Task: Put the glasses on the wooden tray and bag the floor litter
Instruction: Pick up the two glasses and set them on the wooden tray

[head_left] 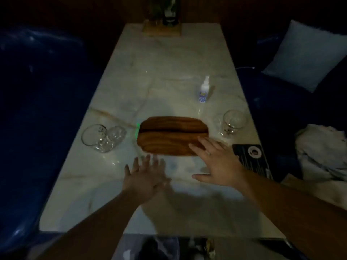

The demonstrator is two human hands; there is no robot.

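Note:
A brown wooden tray (171, 135) lies in the middle of the pale marble table (169, 72) with nothing on it. Two clear glass mugs (102, 137) lie close together to its left, apart from the tray. Two more clear glasses (231, 122) stand to its right. My left hand (145, 177) hovers flat over the table just in front of the tray, fingers spread and empty. My right hand (218, 162) is spread too, its fingertips resting on the tray's near right corner. Below the table's near edge some litter (208, 246) shows dimly on the floor.
A small white spray bottle (203, 89) stands behind the tray. A black card (252, 158) lies at the table's right edge. A wooden holder (162, 29) sits at the far end. Blue benches flank the table; a pale cushion (309, 55) and crumpled cloth (323, 152) are on the right.

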